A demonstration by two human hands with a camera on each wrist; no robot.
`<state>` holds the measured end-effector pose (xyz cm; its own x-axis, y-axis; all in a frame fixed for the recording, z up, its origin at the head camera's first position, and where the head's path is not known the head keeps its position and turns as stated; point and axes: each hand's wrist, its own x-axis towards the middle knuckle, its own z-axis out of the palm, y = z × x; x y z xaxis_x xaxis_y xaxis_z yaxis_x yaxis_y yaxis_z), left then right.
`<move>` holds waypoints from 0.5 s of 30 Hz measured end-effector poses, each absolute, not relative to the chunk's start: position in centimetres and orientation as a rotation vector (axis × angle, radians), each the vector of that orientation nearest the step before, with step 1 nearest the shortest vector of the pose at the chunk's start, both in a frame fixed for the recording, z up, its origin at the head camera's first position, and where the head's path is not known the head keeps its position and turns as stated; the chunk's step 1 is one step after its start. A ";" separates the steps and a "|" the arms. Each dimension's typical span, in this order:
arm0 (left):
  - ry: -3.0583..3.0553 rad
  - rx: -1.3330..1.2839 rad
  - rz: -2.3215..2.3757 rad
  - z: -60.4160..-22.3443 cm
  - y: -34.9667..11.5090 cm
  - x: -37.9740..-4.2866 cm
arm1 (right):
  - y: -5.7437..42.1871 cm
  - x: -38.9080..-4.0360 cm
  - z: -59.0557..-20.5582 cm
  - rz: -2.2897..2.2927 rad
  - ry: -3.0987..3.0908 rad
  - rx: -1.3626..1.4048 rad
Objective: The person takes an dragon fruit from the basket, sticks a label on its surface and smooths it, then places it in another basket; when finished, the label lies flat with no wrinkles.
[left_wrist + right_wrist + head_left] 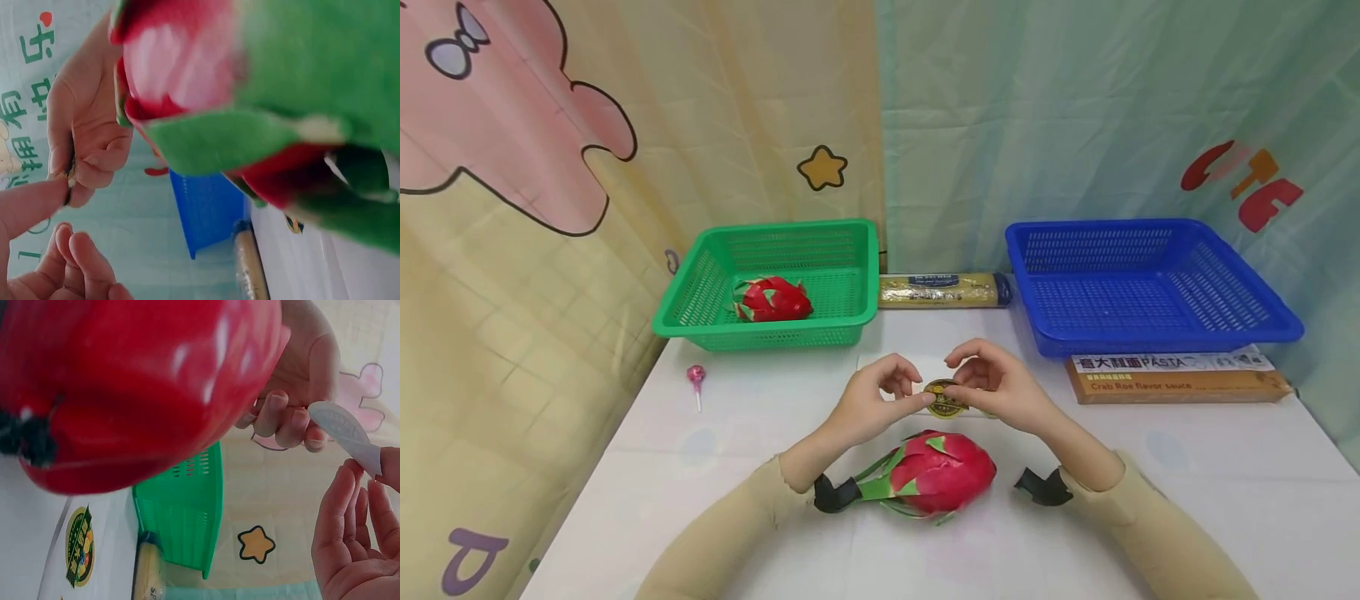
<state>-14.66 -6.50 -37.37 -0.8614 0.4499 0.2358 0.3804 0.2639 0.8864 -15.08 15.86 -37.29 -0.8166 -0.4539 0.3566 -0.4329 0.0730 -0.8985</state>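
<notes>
A round black-and-gold sticker (946, 406) is between my two hands, its pale back (340, 428) facing the right wrist camera. My left hand (874, 400) holds its left edge with the thumb (34, 203) on it; how the other fingers meet it is partly hidden. From the other side my right hand (1011, 396) pinches it near a white paper tab (373, 459). Just nearer than the hands lies a pink-red dragon fruit (943, 471) with green leaves, touched by neither hand. Behind the hands, a white sheet on the table bears another sticker (81, 547).
A green basket (775, 336) holding a second dragon fruit (775, 300) stands at the back left. A blue basket (1157, 337) is at the back right, behind a pasta box (1180, 387). Between the baskets lies a spaghetti pack (940, 292). A lollipop (697, 379) rests at left.
</notes>
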 end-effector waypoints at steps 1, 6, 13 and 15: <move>2.423 0.802 1.704 -37.3 -6.5 -14.3 | 15.9 -14.8 -37.2 -1.937 2.243 -0.959; 2.235 0.791 1.792 -37.2 -6.5 -12.7 | 16.4 -13.7 -37.0 -1.988 2.170 -0.998; 2.198 0.825 1.806 -37.3 -6.3 -10.3 | 17.4 -12.2 -37.0 -1.842 2.229 -0.945; 2.247 0.876 1.788 -37.6 -6.2 -9.6 | 17.9 -11.8 -37.2 -1.820 2.198 -0.951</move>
